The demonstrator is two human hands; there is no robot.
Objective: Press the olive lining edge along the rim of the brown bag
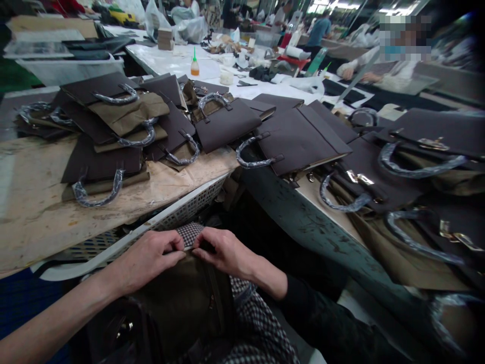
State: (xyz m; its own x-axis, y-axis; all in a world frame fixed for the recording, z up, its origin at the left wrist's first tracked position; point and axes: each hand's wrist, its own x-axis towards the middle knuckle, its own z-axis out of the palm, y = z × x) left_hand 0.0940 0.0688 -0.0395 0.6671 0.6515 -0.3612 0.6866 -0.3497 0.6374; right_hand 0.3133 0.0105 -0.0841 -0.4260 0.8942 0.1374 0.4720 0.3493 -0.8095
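My left hand (149, 255) and my right hand (223, 252) meet low in the middle of the view, both closed in a pinch on the top edge of an olive-brown bag piece (182, 298) that rests on my lap. The fingertips of both hands almost touch at that edge. Checked fabric (257, 318) lies under the piece. A white perforated basket (189, 207) sits just beyond my hands.
Piles of dark brown handbags with wrapped handles lie on the workbench to the left (113, 126) and right (397, 172). A glue bottle (194, 65) stands on the far white table. Another person's hands (348, 71) work at the back right.
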